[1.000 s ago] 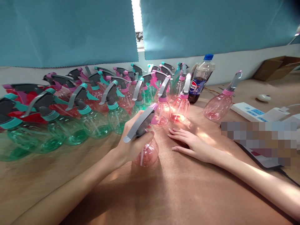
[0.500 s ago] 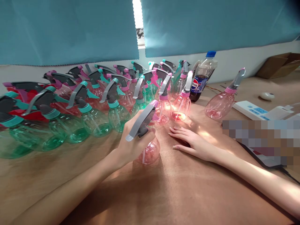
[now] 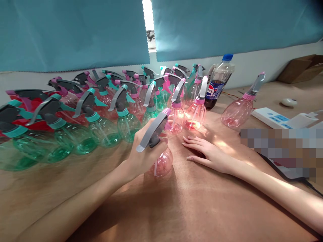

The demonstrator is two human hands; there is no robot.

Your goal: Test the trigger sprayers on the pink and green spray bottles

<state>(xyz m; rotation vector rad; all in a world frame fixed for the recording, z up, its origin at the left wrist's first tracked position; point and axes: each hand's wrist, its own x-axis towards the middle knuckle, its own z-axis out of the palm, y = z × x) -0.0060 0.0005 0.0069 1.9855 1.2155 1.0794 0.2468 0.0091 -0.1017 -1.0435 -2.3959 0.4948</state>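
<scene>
My left hand (image 3: 142,146) is wrapped round the neck of a pink spray bottle (image 3: 163,164), below its grey trigger head with a pink nozzle. The bottle's base appears to rest on the table (image 3: 202,208); the fingers cover its collar and part of the trigger. To the right, my right hand (image 3: 204,151) lies on the tabletop, fingers stretched out and holding nothing. Just beyond it stand two more pink spray bottles, the nearer-right one (image 3: 195,116) catching sunlight. Left of my left hand is a row of green spray bottles, one of them a clear green bottle (image 3: 102,131).
Several more spray bottles crowd the back left by the wall. A cola bottle (image 3: 215,87) stands behind the pink ones. Rightward are a lone pink spray bottle (image 3: 237,112), a white power strip (image 3: 270,117), a white mouse-like object (image 3: 288,102) and a cardboard box (image 3: 297,70).
Hardly anything differs. The view has shifted very slightly; both hands and the held spray bottle keep their places.
</scene>
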